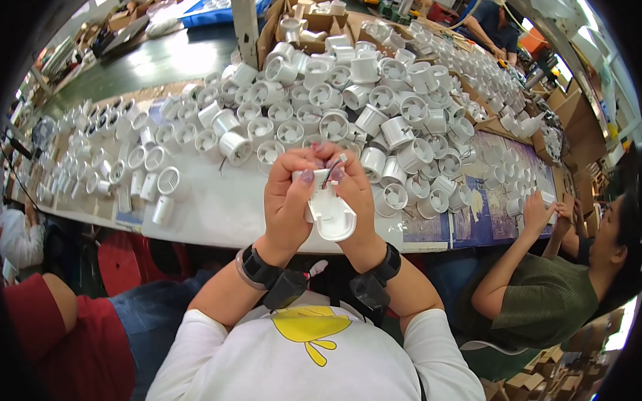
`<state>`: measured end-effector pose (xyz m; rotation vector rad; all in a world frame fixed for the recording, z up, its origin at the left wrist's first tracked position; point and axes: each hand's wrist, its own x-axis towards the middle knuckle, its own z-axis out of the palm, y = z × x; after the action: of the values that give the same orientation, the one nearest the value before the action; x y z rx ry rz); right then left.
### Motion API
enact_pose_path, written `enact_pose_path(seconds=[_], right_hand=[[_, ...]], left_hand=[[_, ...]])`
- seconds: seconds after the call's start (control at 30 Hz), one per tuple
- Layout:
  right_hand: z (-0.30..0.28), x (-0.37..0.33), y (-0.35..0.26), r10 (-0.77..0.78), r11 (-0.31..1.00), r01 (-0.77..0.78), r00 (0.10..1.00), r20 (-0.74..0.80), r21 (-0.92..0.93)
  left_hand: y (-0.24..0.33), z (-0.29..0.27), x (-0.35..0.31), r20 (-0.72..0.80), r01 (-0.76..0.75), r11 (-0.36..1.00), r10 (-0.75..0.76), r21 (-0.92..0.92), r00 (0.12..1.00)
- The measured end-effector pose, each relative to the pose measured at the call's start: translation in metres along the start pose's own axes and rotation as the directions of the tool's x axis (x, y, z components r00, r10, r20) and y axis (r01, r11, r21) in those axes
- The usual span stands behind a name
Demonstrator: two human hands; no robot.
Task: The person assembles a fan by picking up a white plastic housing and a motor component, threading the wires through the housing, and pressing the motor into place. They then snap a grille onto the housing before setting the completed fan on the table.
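Both my hands hold one white plastic fan housing (331, 214) over the near edge of the table (222, 211). My left hand (287, 198) grips its left side, thumb pressed on the top. My right hand (355, 192) closes around its right side, fingertips at a thin red and black wire (334, 170) that sticks out of the top. The rounded end of the housing points toward me. Black bands sit on both my wrists.
A large heap of white round fan housings (346, 108) covers the table beyond my hands, with more rows (114, 158) at the left. Open cardboard boxes (308, 24) stand at the back. A person in green (543, 292) works at my right, another in red (64, 337) sits left.
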<state>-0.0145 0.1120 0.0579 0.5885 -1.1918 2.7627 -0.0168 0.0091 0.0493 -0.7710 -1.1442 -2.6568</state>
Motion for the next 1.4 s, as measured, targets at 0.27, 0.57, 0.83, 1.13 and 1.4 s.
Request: enact_pose_path(seconds=[0.27,0.57,0.83,1.13,1.4], right_hand=[[-0.031,0.013,0.012,-0.066,0.978,0.050,0.995,0.072,0.203],[-0.039,0.022,-0.003,0.086,0.964,-0.040,0.982,-0.167,0.261],[-0.044,0.025,-0.068,-0.182,0.257,0.509,0.860,0.476,-0.822],[-0.029,0.027,-0.062,0.041,0.007,0.641,0.767,0.641,-0.768],[0.004,0.010,-0.027,0.031,0.587,0.261,0.939,0.343,-0.766]], left_hand=[[-0.019,-0.011,0.008,0.196,-0.147,0.917,0.078,0.370,0.978],[-0.008,-0.014,0.010,0.337,-0.212,0.705,-0.040,0.677,0.941],[0.023,-0.024,0.024,0.481,-0.483,0.350,0.099,0.803,0.871],[0.043,-0.022,0.018,0.446,-0.377,0.556,0.012,0.741,0.895],[0.014,-0.008,0.006,0.008,-0.081,0.996,0.081,0.027,0.997]])
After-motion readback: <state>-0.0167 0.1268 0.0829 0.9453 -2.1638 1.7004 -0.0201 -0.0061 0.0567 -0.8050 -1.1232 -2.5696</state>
